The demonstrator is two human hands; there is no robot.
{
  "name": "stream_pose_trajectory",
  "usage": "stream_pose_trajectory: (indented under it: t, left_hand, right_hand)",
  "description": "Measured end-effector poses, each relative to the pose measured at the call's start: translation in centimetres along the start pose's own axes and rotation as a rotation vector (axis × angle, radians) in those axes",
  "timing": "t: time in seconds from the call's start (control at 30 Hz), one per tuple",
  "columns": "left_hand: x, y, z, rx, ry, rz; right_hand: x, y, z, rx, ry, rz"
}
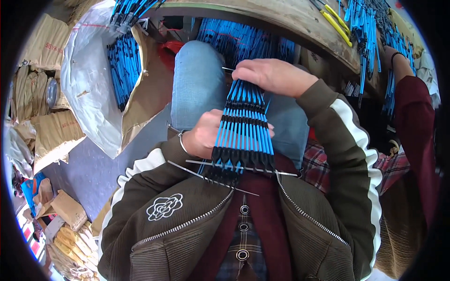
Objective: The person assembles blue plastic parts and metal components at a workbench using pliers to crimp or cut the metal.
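Wooden bench [286,18] | slim blue-black rods [243,134], fanned | left hand [206,135] beneath

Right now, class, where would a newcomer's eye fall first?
A row of blue-and-black rods fills the centre, right hand at its far end, left hand beneath. An open sack at upper left holds similar rods, and a yellow-handled tool lies at upper right.
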State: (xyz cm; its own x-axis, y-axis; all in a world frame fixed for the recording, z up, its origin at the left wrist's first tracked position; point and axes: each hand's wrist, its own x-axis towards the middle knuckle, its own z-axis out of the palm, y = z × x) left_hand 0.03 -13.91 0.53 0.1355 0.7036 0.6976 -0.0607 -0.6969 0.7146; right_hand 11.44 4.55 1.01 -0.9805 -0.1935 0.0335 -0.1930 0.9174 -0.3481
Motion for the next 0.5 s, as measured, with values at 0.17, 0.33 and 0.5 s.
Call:
stream_pose_trajectory:
  t: [0.17,0.33,0.5]
  left_hand:
    - [-1.3,0.0,-0.3,0.057,0.057,-0.040]
    - [-2.6,-0.8,-0.3,-0.074,0.035,-0.032]
    - [-2.0,-0.6,0.2,-0.029,0.121,-0.046]
  right_hand:
    - [-0.4,0.0,3.7,0.105,-0.016,0.020]
    - [-0.9,-0.4,4.6,0.118,0.023,0.037]
    - [-1.3,-1.6,5.0,0.100,-0.022,0.127]
